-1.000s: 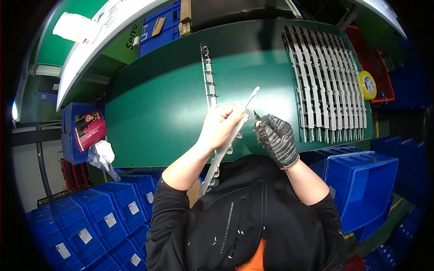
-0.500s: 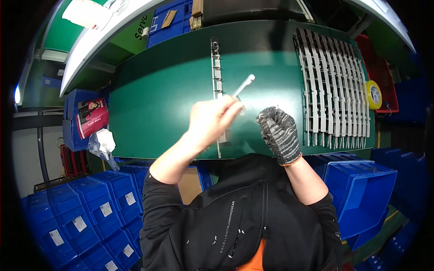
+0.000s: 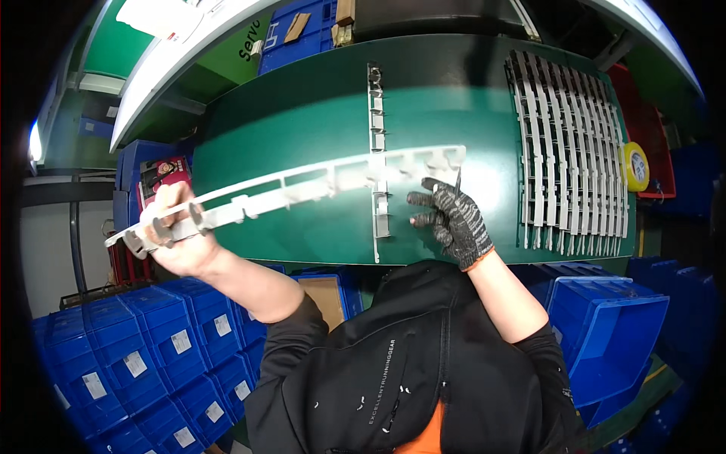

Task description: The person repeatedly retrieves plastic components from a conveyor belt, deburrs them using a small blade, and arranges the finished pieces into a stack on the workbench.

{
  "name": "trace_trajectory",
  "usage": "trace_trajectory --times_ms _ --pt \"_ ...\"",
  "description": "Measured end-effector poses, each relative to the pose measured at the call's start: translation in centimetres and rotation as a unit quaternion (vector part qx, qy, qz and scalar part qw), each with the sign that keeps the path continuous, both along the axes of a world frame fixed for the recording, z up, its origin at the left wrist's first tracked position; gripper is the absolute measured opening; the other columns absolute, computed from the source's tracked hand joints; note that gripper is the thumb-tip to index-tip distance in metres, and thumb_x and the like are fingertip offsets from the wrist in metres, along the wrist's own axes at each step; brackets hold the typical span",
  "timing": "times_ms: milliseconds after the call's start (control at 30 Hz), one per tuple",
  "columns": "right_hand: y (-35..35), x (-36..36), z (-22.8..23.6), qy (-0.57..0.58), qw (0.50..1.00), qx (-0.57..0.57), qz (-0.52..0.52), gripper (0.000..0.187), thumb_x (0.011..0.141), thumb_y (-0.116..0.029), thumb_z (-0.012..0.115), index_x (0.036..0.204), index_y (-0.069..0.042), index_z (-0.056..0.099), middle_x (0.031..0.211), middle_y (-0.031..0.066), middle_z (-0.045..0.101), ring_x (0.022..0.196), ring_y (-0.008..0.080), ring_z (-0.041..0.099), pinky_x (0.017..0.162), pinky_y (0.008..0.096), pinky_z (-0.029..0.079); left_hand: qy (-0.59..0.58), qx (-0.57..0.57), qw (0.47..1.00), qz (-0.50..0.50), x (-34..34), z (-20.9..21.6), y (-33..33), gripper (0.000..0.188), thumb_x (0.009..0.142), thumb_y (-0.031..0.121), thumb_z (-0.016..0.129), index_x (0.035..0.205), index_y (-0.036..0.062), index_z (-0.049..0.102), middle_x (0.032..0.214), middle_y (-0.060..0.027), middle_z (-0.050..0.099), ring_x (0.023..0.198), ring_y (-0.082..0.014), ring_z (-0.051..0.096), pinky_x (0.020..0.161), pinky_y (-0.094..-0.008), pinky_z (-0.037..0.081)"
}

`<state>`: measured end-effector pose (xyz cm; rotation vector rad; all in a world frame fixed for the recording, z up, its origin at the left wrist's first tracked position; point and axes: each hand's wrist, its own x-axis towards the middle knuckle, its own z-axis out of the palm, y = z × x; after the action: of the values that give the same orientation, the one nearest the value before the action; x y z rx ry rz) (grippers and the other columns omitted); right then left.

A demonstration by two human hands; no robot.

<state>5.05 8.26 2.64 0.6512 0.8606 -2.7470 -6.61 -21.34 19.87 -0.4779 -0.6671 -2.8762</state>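
My bare left hand grips one end of a long pale metal strip with a thin rail and several bent tabs. The strip is raised over the bench, slanting up toward the right. Close below its far right end is my right hand, in a grey-and-black knit glove, fingers spread and nothing held. Whether the gloved fingertips touch the strip, I cannot tell. Behind the raised strip, a similar tabbed strip lies lengthwise on the green bench top.
Several such strips lie side by side on the bench's right part. A yellow tape roll stands beside them, near a red bin. Blue crates are stacked at lower left; an open blue crate sits at lower right.
My left hand has moved left and down, and the strip now stretches sideways across the view. My gloved right hand has gone from curled to spread fingers. The view has shifted slightly.
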Motion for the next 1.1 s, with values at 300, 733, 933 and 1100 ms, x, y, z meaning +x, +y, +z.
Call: trace_trajectory --times_ms 300,733,933,1100 --pt "7.3 -0.9 1.9 0.062 0.932 0.082 -0.348 0.005 0.082 -0.008 0.053 0.085 -0.005 0.051 0.068 0.0099 0.057 0.052 0.0180 0.057 0.031 0.0186 0.032 -0.058 -0.227 0.958 -0.162 0.8 -13.7 0.4 0.037 0.092 0.031 0.038 0.066 0.0087 0.051 0.079 -0.0065 0.053 0.081 -0.0175 0.045 0.073 -0.0311 0.037" --pt "3.3 -0.7 6.2 0.104 0.946 0.306 -0.030 0.015 0.082 -0.010 0.053 0.092 0.001 0.055 0.068 0.0047 0.056 0.053 0.0108 0.051 0.049 0.0226 0.042 -0.138 -0.405 0.752 -0.502 4.4 -13.3 16.5 0.045 0.091 0.039 0.038 0.095 -0.0017 0.056 0.079 -0.0116 0.061 0.061 -0.0157 0.057 0.050 -0.0252 0.046" --pt "3.4 0.8 5.0 0.164 0.699 0.693 -0.071 0.022 0.080 -0.018 0.057 0.095 -0.002 0.057 0.085 0.0180 0.059 0.079 0.0332 0.058 0.069 0.0367 0.046 -0.196 -0.329 0.779 -0.496 4.4 -14.1 16.3 0.045 0.089 0.041 0.040 0.086 -0.0018 0.052 0.063 -0.0076 0.054 0.040 -0.0139 0.049 0.036 -0.0222 0.040" --pt "1.4 2.0 5.7 0.203 0.639 0.742 -0.018 0.015 0.076 -0.018 0.059 0.070 -0.004 0.058 0.065 0.0126 0.056 0.060 0.0304 0.055 0.055 0.0382 0.043 -0.246 -0.380 0.792 -0.409 3.6 -13.9 16.0 0.042 0.087 0.039 0.044 0.092 -0.0024 0.049 0.073 -0.0085 0.050 0.041 -0.0161 0.050 0.035 -0.0229 0.040"
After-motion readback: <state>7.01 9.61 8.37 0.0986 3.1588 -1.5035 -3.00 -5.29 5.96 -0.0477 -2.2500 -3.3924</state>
